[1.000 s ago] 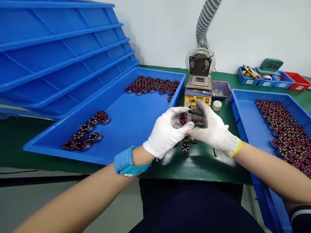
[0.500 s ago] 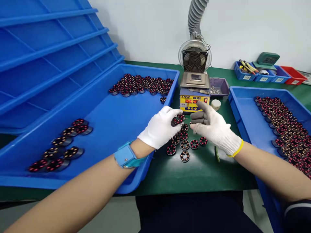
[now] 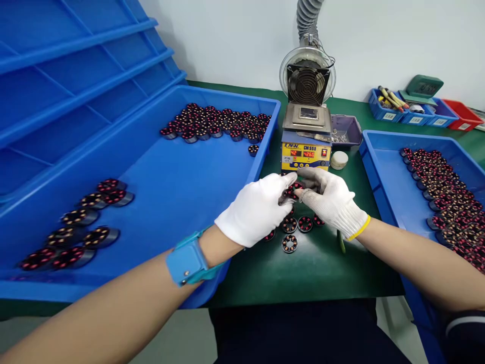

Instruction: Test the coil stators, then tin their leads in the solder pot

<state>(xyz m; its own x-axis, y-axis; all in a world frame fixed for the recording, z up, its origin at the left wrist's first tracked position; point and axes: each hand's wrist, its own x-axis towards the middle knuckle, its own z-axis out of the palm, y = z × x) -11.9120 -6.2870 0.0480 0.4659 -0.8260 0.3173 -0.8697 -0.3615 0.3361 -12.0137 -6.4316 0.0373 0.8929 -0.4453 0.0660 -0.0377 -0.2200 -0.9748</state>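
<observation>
My left hand (image 3: 257,210), in a white glove, grips a small round stator (image 3: 293,190) with red coils in a dark ring. My right hand (image 3: 331,199), in a white knit glove with dark-stained fingertips, meets it from the right, its thumb and fingers closed round the same part. Fingers hide much of the stator. Below the hands, on the green table (image 3: 303,283), lie several more stators, among them a copper-coloured one (image 3: 290,243) nearest me and a red one (image 3: 305,224). Others are partly covered by my left hand.
A solder pot (image 3: 306,154) with a lit display stands just beyond my hands. Large blue trays of stators flank me, one left (image 3: 182,192), one right (image 3: 382,177). A white round tin (image 3: 339,160), a purple bin (image 3: 354,129) and a green-handled tool (image 3: 341,241) lie nearby.
My hands have come together. The right fingers, spread and apart before, now close on the stator in my left hand, which has moved right. The view has shifted slightly.
</observation>
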